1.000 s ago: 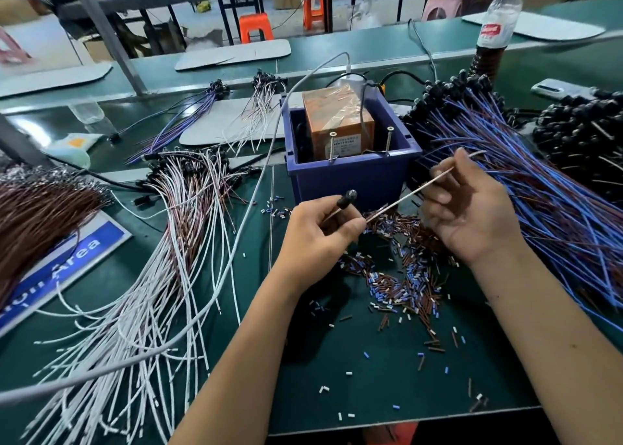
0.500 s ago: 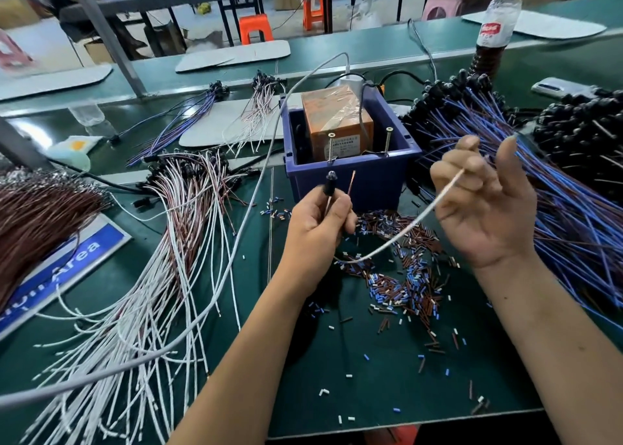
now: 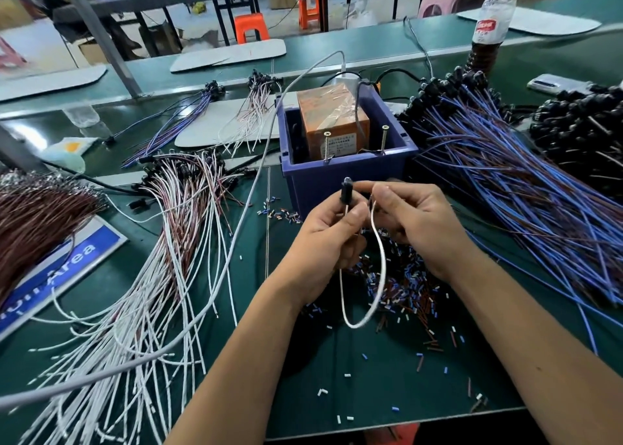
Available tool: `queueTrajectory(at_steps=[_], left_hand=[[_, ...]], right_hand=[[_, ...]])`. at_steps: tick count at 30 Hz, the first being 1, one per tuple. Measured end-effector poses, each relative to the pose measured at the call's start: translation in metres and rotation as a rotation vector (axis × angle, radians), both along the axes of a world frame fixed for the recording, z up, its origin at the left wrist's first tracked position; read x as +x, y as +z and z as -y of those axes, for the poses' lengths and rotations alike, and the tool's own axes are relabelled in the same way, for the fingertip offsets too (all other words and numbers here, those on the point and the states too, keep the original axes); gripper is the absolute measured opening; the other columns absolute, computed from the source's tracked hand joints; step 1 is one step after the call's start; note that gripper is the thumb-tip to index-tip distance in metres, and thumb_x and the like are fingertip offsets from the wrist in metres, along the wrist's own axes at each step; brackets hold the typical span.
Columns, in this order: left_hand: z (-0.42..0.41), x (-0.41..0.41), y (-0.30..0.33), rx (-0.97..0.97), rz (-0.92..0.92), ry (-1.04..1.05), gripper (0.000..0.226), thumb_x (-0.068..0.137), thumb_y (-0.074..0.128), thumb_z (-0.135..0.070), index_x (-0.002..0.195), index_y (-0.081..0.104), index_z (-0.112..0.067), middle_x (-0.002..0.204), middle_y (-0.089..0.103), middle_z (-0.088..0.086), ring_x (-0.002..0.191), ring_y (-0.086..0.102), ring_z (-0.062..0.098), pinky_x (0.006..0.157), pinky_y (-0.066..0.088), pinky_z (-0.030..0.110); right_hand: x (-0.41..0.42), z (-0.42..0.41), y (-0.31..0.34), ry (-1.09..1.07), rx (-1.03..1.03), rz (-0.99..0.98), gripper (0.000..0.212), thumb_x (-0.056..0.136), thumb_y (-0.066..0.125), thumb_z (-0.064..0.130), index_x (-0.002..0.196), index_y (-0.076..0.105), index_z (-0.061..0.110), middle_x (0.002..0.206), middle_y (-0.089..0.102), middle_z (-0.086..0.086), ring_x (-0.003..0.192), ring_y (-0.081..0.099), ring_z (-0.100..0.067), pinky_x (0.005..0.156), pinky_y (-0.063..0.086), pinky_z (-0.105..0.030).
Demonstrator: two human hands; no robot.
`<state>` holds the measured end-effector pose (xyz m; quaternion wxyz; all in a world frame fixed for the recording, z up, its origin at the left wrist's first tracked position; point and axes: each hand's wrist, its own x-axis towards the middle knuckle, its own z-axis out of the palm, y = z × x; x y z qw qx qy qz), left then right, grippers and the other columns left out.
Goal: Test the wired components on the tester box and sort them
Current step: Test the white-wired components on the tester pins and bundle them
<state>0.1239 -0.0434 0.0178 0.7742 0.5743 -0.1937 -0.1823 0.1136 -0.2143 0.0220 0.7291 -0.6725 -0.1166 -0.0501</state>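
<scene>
L hand (image 3: 332, 232) gripping black component (image 3: 346, 191) upright, R hand (image 3: 416, 222) pinching white lead (image 3: 379, 276) ends together, prob. readying for tester box (image 3: 347, 178) screws (image 3: 326, 147).

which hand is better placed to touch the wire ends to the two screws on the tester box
Right. The right hand pinches the white wire's free end below the screws; the left hand holds the black component.

The right hand (image 3: 416, 222) hides its fingertips and the white wire's (image 3: 379, 276) upper end.
</scene>
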Motion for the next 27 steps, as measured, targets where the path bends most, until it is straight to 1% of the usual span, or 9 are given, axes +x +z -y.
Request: queueTrajectory(at_steps=[2, 4, 9, 13, 15, 17, 18, 23, 27], left_hand=[[-0.003, 0.001, 0.001, -0.037, -0.073, -0.035, 0.01, 0.103, 0.055, -0.024, 0.095, 0.057, -0.019, 0.081, 0.059, 0.013, 0.045, 0.031, 0.005, 0.042, 0.03, 0.015], [-0.006, 0.003, 0.001, -0.109, -0.156, -0.059, 0.012, 0.103, 0.054, -0.024, 0.093, 0.054, -0.019, 0.091, 0.073, 0.013, 0.045, 0.03, 0.005, 0.04, 0.029, 0.013], [-0.016, 0.007, 0.004, -0.177, -0.275, -0.115, 0.014, 0.097, 0.062, -0.027, 0.084, 0.064, -0.026, 0.085, 0.069, -0.002, 0.046, 0.033, 0.0, 0.039, 0.03, 0.011], [-0.026, 0.01, 0.005, -0.089, -0.328, -0.143, 0.012, 0.096, 0.062, -0.03, 0.087, 0.059, -0.024, 0.109, 0.077, 0.009, 0.05, 0.016, 0.005, 0.04, 0.017, 0.014], [-0.029, 0.01, 0.005, -0.108, -0.351, -0.202, 0.013, 0.098, 0.06, -0.033, 0.09, 0.055, -0.024, 0.117, 0.075, 0.013, 0.051, 0.014, 0.006, 0.04, 0.016, 0.015], [-0.029, 0.009, 0.004, -0.092, -0.35, -0.249, 0.013, 0.097, 0.061, -0.034, 0.089, 0.06, -0.023, 0.11, 0.076, 0.008, 0.053, 0.014, 0.007, 0.042, 0.013, 0.017], [-0.029, 0.008, 0.003, -0.069, -0.335, -0.265, 0.013, 0.096, 0.062, -0.033, 0.088, 0.062, -0.022, 0.102, 0.074, 0.004, 0.054, 0.014, 0.007, 0.042, 0.014, 0.017], [-0.023, 0.009, 0.004, -0.081, -0.283, -0.312, 0.015, 0.097, 0.061, -0.025, 0.086, 0.057, -0.017, 0.083, 0.061, -0.001, 0.051, 0.017, 0.005, 0.039, 0.02, 0.012], [-0.026, 0.008, 0.006, -0.136, -0.183, -0.346, 0.017, 0.097, 0.066, -0.027, 0.085, 0.06, -0.016, 0.081, 0.06, -0.001, 0.049, 0.026, -0.001, 0.04, 0.019, 0.012]], right_hand=[[0.003, 0.001, -0.002, -0.066, -0.036, -0.044, 0.029, 0.109, 0.05, 0.014, 0.125, 0.072, 0.004, 0.059, 0.053, 0.01, 0.051, 0.048, -0.004, 0.055, 0.04, -0.015], [0.006, 0.004, -0.003, -0.117, -0.096, -0.064, 0.025, 0.107, 0.056, 0.022, 0.116, 0.079, 0.02, 0.062, 0.04, -0.008, 0.055, 0.032, -0.022, 0.054, 0.029, -0.025], [0.006, 0.005, -0.003, -0.095, -0.03, -0.054, 0.026, 0.106, 0.057, 0.025, 0.116, 0.08, 0.022, 0.07, 0.041, -0.007, 0.054, 0.028, -0.017, 0.048, 0.02, -0.028], [0.007, 0.011, -0.005, -0.054, -0.062, -0.037, 0.026, 0.106, 0.057, 0.027, 0.118, 0.08, 0.024, 0.069, 0.039, -0.011, 0.054, 0.023, -0.024, 0.05, 0.016, -0.038], [0.005, 0.011, -0.005, -0.015, -0.134, 0.009, 0.025, 0.106, 0.058, 0.027, 0.117, 0.08, 0.021, 0.062, 0.048, 0.0, 0.052, 0.031, -0.017, 0.049, 0.022, -0.032], [0.004, 0.009, -0.005, 0.014, -0.223, 0.073, 0.024, 0.106, 0.058, 0.02, 0.116, 0.079, 0.015, 0.069, 0.067, 0.016, 0.055, 0.053, 0.001, 0.053, 0.038, -0.011], [0.004, 0.007, -0.006, 0.032, -0.23, 0.078, 0.023, 0.105, 0.058, 0.018, 0.115, 0.079, 0.014, 0.075, 0.072, 0.017, 0.06, 0.059, 0.004, 0.057, 0.043, -0.009], [0.006, 0.01, -0.005, 0.067, 0.019, -0.108, 0.032, 0.099, 0.06, 0.039, 0.113, 0.081, 0.02, 0.067, 0.056, 0.005, 0.055, 0.037, -0.01, 0.051, 0.022, -0.026], [0.011, 0.017, -0.002, 0.062, 0.4, -0.247, 0.036, 0.102, 0.055, 0.037, 0.115, 0.077, 0.013, 0.067, 0.049, 0.002, 0.051, 0.032, -0.008, 0.042, 0.024, -0.02]])
